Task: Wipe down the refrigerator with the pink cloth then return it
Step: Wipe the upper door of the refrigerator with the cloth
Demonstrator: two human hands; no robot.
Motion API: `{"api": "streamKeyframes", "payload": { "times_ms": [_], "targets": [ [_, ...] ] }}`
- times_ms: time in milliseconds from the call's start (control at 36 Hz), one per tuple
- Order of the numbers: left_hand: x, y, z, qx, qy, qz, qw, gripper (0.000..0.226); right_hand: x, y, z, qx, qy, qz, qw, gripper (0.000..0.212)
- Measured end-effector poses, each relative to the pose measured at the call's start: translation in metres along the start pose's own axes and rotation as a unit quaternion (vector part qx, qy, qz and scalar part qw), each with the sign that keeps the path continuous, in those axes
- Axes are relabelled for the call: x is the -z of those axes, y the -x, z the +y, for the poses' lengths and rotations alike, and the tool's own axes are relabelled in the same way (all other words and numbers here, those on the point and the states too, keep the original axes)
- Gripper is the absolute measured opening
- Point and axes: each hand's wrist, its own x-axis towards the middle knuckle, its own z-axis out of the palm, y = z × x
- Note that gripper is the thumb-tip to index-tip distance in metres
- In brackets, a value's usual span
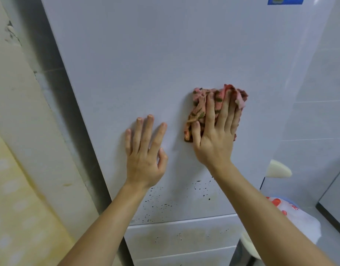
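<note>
The white refrigerator (155, 54) fills the middle of the head view, its upper door facing me. A crumpled pink cloth (200, 104) with dark patches lies flat against the door at centre right. My right hand (215, 135) presses it to the door with straight, spread fingers. My left hand (146, 150) rests flat on the bare door just left of the cloth, fingers straight. Dark specks (165, 206) dot the lower part of the door, below both hands. Two lower doors or drawer fronts (180, 237) with yellowish stains sit underneath.
A grey tiled wall (50, 112) and a yellow patterned panel (15, 208) stand at the left. At the right are white tiles (315, 121), a pale foam corner guard (278, 168), a white plastic bag with red print (292, 214), and a dark-edged surface (334, 208).
</note>
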Motion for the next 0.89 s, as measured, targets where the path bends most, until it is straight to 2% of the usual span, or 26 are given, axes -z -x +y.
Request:
{"api": "streamKeyframes", "payload": {
  "times_ms": [83,250,333,444,500,583,667,778,889],
  "targets": [
    [-0.003,0.002,0.006,0.016,-0.006,-0.001,1.000,0.074,-0.006,0.036,0.011,0.017,-0.007,-0.012,1.000,0.064],
    [-0.005,0.002,0.016,0.035,-0.003,-0.007,0.999,0.071,-0.006,0.154,0.063,0.101,0.044,-0.135,0.985,0.078],
    [-0.004,0.008,0.018,0.028,-0.013,-0.016,0.999,0.069,-0.002,0.171,0.071,0.110,0.048,-0.161,0.980,0.065],
    [-0.003,0.013,0.026,0.012,-0.015,-0.036,0.999,0.070,0.004,0.161,0.071,0.108,0.025,-0.183,0.977,0.062],
    [-0.004,0.013,0.032,0.016,-0.011,-0.043,0.999,0.073,0.009,0.142,0.071,0.086,0.005,-0.173,0.981,0.065],
    [-0.004,0.010,0.041,0.016,-0.012,-0.049,0.999,0.076,0.018,0.080,0.065,0.004,-0.020,-0.126,0.992,0.077],
    [-0.003,0.001,0.047,0.024,-0.013,-0.052,0.998,0.076,0.027,0.011,0.061,-0.056,-0.055,-0.079,0.994,0.074],
    [-0.005,-0.008,0.050,0.043,-0.022,-0.058,0.997,0.077,0.027,-0.016,0.063,-0.051,-0.045,-0.039,0.997,0.067],
    [-0.010,-0.006,0.051,0.054,-0.035,-0.067,0.996,0.079,0.021,0.023,0.077,-0.018,-0.018,-0.042,0.999,0.064]
  ]
}}
